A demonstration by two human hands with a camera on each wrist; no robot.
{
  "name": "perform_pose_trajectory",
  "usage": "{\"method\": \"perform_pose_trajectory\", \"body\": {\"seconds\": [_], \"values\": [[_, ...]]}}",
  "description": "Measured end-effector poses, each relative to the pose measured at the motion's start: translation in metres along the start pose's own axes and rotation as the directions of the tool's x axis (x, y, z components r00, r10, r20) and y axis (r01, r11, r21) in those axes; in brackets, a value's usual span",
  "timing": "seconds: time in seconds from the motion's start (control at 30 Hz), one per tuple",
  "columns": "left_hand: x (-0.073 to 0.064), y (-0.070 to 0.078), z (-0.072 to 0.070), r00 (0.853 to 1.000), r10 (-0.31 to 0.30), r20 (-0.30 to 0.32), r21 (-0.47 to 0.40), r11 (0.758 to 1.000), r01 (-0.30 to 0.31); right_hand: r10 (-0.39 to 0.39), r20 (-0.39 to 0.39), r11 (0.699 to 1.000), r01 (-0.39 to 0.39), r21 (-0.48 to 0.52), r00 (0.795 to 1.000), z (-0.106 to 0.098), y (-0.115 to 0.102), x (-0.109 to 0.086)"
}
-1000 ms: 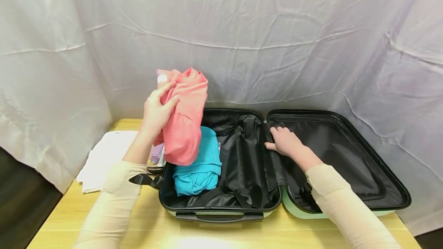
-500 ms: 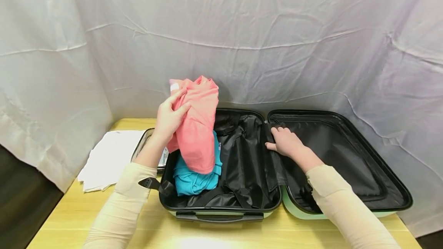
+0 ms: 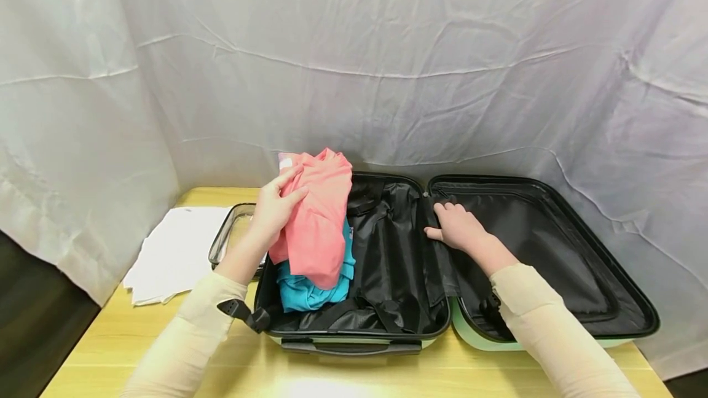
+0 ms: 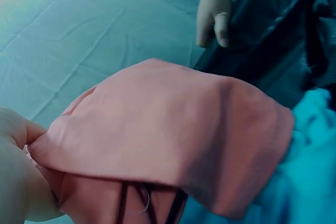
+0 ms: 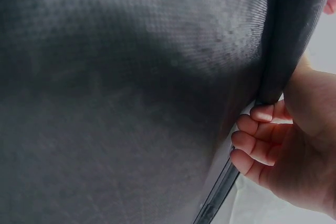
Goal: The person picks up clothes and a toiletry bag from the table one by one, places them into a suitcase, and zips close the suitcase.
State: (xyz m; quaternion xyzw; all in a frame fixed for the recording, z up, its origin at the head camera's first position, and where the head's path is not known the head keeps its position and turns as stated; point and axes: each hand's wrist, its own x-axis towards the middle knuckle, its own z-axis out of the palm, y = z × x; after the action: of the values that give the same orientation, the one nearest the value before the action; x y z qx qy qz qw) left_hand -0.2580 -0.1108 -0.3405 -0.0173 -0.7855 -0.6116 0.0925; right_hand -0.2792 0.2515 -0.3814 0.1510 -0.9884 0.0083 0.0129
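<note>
A folded pink garment, white label at its upper left corner, hangs from my left hand, which pinches its left side. In the left wrist view the pink cloth spreads out beside the fingers. Under it, a folded turquoise garment lies in the left half of an open suitcase and is partly covered. My right hand grips the black lining flap by the hinge. The right wrist view shows that hand's fingers curled at the dark fabric's edge.
The suitcase's other half lies opened flat on the right. To the left are a clear pouch with a black rim and a stack of flat white pieces on the wooden table. Grey curtains hang behind.
My left hand has carried the pink garment to the right and down over the turquoise one, uncovering the clear pouch. My right hand has stayed in place.
</note>
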Motion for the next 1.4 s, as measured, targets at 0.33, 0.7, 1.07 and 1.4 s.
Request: {"method": "perform_pose_trajectory", "body": {"seconds": [0.33, 0.7, 1.07, 1.4], "values": [[-0.012, -0.021, 0.003, 0.975, -0.159, 0.154, -0.028, 0.986, 0.165, -0.006, -0.008, 1.000, 0.006, 0.000, 1.000, 0.002, 0.003, 0.004], [-0.012, -0.033, 0.005, 0.937, -0.263, 0.231, -0.109, 0.950, 0.293, -0.006, 0.006, 1.000, 0.006, 0.013, 1.000, 0.001, 0.003, 0.004], [-0.015, -0.051, 0.015, 0.930, -0.214, 0.298, 0.251, 0.958, 0.139, 0.002, 0.010, 0.999, -0.003, 0.033, 1.000, 0.001, 0.002, 0.002], [-0.025, -0.049, 0.020, 0.958, -0.062, 0.281, 0.492, 0.866, -0.089, 0.003, 0.014, 0.999, -0.004, 0.049, 1.000, 0.003, 0.003, 0.002]]}}
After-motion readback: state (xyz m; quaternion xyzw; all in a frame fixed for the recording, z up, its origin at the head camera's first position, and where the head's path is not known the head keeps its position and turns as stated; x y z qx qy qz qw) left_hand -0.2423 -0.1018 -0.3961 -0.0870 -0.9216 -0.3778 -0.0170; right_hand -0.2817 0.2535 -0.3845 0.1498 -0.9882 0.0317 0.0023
